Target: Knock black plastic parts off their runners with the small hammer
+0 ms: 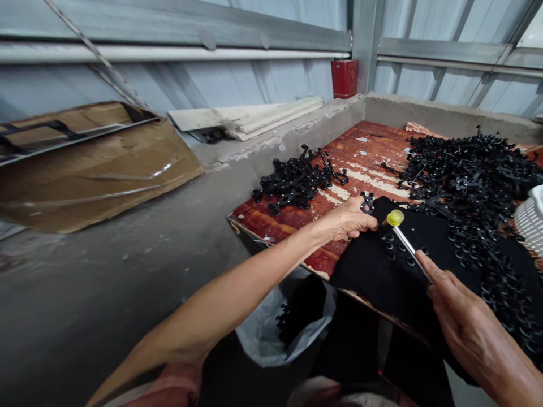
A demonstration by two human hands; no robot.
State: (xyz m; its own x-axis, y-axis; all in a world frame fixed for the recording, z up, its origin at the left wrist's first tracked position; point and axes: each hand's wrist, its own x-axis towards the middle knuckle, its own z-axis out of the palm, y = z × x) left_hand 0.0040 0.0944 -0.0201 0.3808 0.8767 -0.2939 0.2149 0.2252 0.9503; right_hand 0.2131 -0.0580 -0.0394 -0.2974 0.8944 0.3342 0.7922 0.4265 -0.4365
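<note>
My left hand (350, 219) reaches across a worn red board (365, 152) and pinches a small black plastic piece (367, 202) at the edge of a black cloth (394, 271). My right hand (460, 305) grips the metal shaft of a small mallet with a yellow head (396, 217); the head hovers just right of the left fingers. Several small black rings (396, 249) lie on the cloth under the mallet.
A big heap of black plastic parts (475, 169) fills the board's right side, a smaller heap (297, 181) lies at its left. Below the board's edge hangs a grey bag (271, 339) holding black parts. Cardboard (93, 164), planks (246, 118) and a red box (344, 78) sit along the wall.
</note>
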